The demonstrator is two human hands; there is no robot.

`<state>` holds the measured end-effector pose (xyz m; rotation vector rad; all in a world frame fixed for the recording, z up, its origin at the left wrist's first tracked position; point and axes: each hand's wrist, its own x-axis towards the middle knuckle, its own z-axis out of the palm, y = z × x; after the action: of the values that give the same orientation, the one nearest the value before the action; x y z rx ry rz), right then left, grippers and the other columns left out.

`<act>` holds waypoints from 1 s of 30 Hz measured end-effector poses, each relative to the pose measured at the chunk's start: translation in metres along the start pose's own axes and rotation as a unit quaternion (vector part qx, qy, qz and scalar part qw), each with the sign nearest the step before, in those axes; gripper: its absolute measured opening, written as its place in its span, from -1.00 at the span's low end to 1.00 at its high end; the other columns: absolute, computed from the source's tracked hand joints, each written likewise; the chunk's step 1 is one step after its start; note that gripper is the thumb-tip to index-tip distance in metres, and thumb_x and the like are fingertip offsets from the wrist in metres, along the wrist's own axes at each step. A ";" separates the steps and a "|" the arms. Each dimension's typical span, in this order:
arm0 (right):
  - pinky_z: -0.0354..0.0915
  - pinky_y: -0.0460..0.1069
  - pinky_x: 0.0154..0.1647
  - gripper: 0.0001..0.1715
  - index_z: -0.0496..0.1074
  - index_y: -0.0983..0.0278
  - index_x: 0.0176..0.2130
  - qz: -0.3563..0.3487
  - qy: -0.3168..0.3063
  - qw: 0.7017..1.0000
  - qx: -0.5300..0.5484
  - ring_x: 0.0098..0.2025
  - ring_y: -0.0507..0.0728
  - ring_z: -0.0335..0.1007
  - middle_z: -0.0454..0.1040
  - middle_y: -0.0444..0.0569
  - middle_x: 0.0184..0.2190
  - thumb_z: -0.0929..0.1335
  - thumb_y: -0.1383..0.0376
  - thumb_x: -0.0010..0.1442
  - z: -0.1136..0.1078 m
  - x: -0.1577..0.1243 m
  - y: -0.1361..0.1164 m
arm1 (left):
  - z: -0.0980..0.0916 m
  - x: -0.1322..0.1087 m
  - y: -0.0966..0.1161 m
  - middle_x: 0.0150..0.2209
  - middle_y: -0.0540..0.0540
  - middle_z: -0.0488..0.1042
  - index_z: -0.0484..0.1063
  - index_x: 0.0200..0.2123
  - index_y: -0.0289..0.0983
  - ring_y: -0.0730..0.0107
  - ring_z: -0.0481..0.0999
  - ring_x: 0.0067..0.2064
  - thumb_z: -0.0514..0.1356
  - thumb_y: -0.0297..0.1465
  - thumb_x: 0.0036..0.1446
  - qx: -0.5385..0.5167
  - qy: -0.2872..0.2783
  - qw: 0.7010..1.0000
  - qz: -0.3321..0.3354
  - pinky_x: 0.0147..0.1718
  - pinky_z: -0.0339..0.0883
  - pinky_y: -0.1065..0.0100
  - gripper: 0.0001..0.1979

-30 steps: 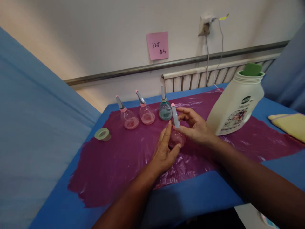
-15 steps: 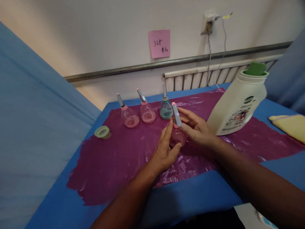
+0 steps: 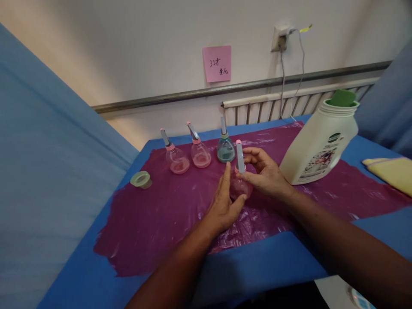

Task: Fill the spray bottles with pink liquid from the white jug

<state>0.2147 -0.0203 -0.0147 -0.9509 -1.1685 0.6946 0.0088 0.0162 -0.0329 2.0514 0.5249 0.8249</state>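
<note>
Holding pink bottle (image 3: 240,188), left forefinger (image 3: 226,174) withdrawn

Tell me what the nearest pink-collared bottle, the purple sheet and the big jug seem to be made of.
Nearest pink-collared bottle: clear, glossy plastic or glass, as its body is see-through with small highlights; which one is unclear.
Purple sheet: probably thin, shiny plastic film, given its wrinkles and glints.
Big jug: likely satin, opaque moulded plastic, given its ridged neck and soft sheen.

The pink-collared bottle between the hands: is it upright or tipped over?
The bottle is upright: its gray spout rises above the pink collar, with the rounded body below.
</note>
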 end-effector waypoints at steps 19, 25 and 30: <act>0.49 0.27 0.36 -0.47 0.59 0.10 0.17 -0.022 -0.010 0.994 -0.104 0.17 0.28 0.66 0.73 0.02 0.13 0.65 0.05 0.31 -0.005 -0.014 0.000 | 0.003 -0.002 -0.011 0.73 -0.32 0.06 -0.25 0.76 0.02 -0.23 0.11 0.73 0.46 -0.38 0.32 0.002 0.027 0.998 -0.053 0.65 0.02 -0.45 0.21; 0.51 0.28 0.25 -0.60 0.65 0.10 0.07 -0.039 -0.014 0.980 -0.197 0.06 0.29 0.65 0.74 -0.01 0.02 0.63 0.07 0.30 -0.007 -0.014 -0.007 | 0.002 -0.002 -0.010 0.73 -0.33 0.04 -0.22 0.76 0.01 -0.26 0.10 0.72 0.48 -0.22 0.38 -0.003 0.038 0.999 -0.031 0.64 0.03 -0.50 0.17; 0.55 0.21 0.09 -0.67 0.65 0.14 -0.03 -0.028 -0.009 0.979 -0.201 -0.08 0.24 0.65 0.73 -0.03 -0.10 0.61 0.06 0.31 -0.002 -0.011 -0.017 | -0.003 0.000 -0.011 0.65 -0.36 0.22 -0.05 0.73 -0.06 -0.21 0.27 0.65 0.30 -0.08 0.55 0.007 0.083 0.997 -0.004 0.59 0.18 -0.43 -0.11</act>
<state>0.2135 -0.0380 -0.0041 -1.2454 -1.3753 0.4270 0.0056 0.0241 -0.0404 2.0016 0.6310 0.9938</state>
